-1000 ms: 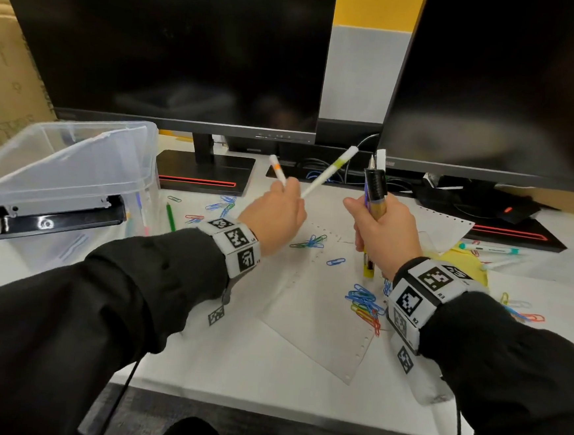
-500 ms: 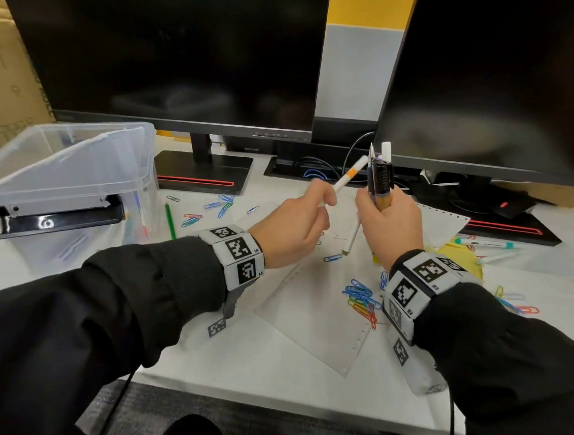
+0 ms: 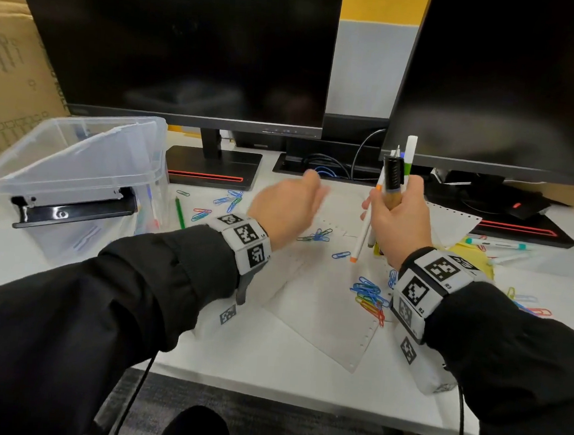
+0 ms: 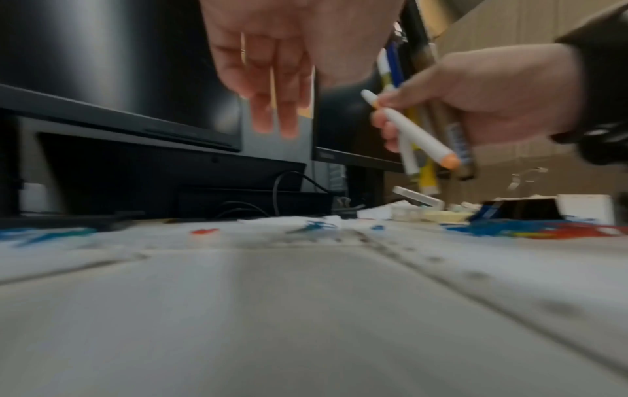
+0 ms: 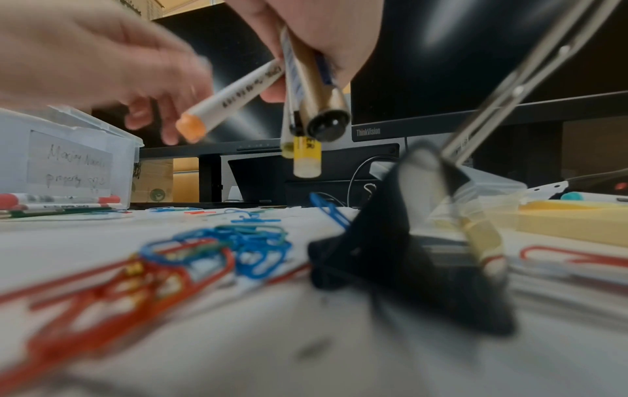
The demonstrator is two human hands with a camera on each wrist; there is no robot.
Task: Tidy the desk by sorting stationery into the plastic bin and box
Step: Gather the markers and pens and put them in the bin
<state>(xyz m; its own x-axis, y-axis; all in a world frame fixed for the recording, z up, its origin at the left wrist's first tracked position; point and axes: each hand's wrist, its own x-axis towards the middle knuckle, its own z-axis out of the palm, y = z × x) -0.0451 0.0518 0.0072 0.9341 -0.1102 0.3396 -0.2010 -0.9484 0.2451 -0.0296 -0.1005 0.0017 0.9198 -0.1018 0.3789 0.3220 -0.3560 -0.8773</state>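
My right hand (image 3: 397, 212) grips an upright bundle of pens and markers (image 3: 392, 181) above the paper, among them a white marker with orange ends (image 3: 363, 232) (image 4: 414, 131) (image 5: 231, 99), a gold-barrelled pen and a yellow one (image 5: 307, 158). My left hand (image 3: 286, 207) (image 4: 268, 88) hovers empty just left of the bundle, fingers straight and loose. The clear plastic bin (image 3: 76, 173) stands at the far left with a black hole punch (image 3: 73, 209) against it. Coloured paper clips (image 3: 370, 297) lie scattered over the sheets.
Two dark monitors (image 3: 189, 45) stand behind on stands with cables between them. More markers (image 3: 496, 244) and yellow sticky notes (image 5: 560, 223) lie at the right. A black binder clip (image 5: 407, 255) sits near my right wrist. A green pencil (image 3: 179, 212) lies beside the bin.
My left hand passed its white orange-tipped marker and the green-banded one into the right hand's bundle, then let go and drew back to the left with fingers spread.
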